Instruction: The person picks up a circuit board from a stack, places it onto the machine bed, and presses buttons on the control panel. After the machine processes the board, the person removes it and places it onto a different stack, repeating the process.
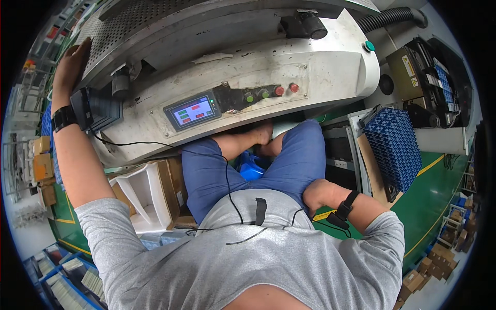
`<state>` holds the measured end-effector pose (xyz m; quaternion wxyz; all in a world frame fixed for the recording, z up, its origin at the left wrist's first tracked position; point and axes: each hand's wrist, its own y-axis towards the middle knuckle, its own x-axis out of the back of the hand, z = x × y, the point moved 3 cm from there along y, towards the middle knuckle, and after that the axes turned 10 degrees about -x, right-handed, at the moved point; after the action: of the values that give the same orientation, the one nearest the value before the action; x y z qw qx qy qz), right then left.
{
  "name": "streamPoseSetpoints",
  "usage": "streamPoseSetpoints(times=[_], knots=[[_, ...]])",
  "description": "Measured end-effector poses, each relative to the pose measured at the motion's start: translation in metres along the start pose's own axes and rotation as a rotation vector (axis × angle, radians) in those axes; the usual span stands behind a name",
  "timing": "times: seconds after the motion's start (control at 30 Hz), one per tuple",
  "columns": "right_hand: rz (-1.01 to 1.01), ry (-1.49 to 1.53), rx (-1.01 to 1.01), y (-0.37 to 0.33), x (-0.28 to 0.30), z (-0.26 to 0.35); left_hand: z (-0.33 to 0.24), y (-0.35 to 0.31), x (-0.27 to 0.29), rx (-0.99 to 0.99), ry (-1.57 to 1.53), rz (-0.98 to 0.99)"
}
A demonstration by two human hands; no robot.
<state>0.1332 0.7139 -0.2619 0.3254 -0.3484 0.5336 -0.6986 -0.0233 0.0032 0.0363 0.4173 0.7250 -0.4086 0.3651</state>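
Note:
My left arm stretches up along the left side of a white machine [248,77]. My left hand [72,67] lies against the left edge of its perforated metal bed [137,31], fingers extended and partly hidden, with nothing visible in it. Below that hand, a stack of dark, thin plates [101,109] stands on the machine's left end. My right hand [319,195] rests at my right thigh, its fingers turned down and out of sight. A small lit screen [191,112] sits on the machine's front panel, beside green buttons [249,97] and red buttons [279,91].
Blue patterned trays [393,150] are stacked at my right. Left of my legs stands an open carton with white foam [150,194]. A black cable [225,170] crosses my lap. A blue stool [251,166] shows between my legs. A ribbed hose [390,19] leaves the machine at the far right.

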Motion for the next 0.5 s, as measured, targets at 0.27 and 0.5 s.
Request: streamPoseSetpoints(times=[0.27,0.5], knots=[[0.039,0.0,-0.035,-0.003,0.0046,0.0012,-0.0061,-0.0038,0.0011,-0.017,0.016,-0.009],[0.079,0.01,-0.04,-0.0014,0.0049,0.0007,-0.005,-0.0022,0.002,-0.021,0.082,-0.026]])
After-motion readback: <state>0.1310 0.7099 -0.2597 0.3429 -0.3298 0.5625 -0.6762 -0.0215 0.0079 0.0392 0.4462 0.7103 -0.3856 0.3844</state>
